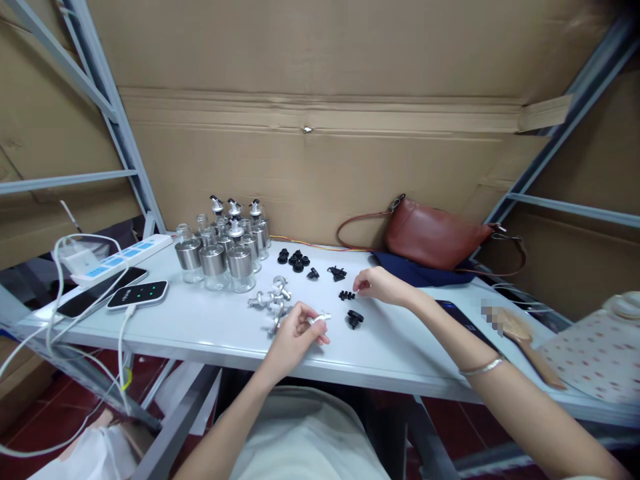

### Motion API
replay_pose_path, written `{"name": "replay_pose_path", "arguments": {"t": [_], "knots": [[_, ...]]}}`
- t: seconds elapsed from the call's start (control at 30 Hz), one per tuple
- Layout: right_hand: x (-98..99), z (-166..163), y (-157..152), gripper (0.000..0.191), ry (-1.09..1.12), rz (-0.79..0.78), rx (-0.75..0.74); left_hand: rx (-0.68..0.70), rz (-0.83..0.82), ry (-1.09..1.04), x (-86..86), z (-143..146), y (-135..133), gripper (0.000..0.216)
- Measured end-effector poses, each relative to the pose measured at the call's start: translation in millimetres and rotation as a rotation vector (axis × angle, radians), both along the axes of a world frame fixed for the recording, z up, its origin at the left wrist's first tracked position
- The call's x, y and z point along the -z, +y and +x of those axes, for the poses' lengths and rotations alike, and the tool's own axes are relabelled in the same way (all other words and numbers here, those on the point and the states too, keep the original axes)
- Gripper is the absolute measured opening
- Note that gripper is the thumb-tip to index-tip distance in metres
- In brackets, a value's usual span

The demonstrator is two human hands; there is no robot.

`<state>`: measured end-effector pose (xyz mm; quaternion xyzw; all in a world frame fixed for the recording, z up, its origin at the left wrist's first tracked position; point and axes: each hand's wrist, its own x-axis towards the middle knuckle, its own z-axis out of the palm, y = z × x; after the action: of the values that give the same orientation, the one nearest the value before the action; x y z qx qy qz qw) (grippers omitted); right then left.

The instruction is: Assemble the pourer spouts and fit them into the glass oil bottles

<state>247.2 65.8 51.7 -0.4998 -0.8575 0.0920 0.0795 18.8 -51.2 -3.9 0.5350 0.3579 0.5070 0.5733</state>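
Note:
My left hand (pixel 296 331) rests on the white table (pixel 200 327) with its fingers closed round a small silver pourer spout (pixel 320 319). More silver spouts (pixel 273 299) lie in a loose pile just left of it. My right hand (pixel 380 286) reaches forward and pinches at a small black plastic piece (pixel 346 295). Another black cap (pixel 355 319) lies between my two hands. Further black pieces (pixel 294 259) sit behind. Several glass bottles with steel bases (pixel 220 257) stand at the back left, some fitted with spouts.
A brown leather bag (pixel 434 235) lies on dark cloth at the back right. A power strip (pixel 120 257), two phones (pixel 137 294) and white cables occupy the left end. A wooden hairbrush (pixel 525 340) and a dotted cloth (pixel 595 353) lie at the right. Cardboard walls the back.

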Motion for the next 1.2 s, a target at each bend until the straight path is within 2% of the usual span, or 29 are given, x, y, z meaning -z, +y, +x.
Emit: {"name": "replay_pose_path", "arguments": {"t": [0.17,0.53,1.07,1.13,1.2], "knots": [[10.5,2,-2,0.012,0.014,0.018,0.009,0.033,-0.064,-0.070,-2.9,-2,3,0.048],[23.1,2,1,0.014,0.048,0.047,0.007,0.035,-0.079,-0.081,-6.7,-2,2,0.043],[23.0,6,-23,0.009,0.080,0.027,0.073,0.105,-0.021,0.038,-4.8,-3,0,0.037],[21.3,5,-33,0.011,0.099,0.089,0.105,0.111,-0.006,0.053,-4.2,-4,0,0.034],[20.5,-2,-50,0.016,0.213,0.244,0.138,0.126,0.012,0.076,-4.2,-5,-1,0.031]]}}
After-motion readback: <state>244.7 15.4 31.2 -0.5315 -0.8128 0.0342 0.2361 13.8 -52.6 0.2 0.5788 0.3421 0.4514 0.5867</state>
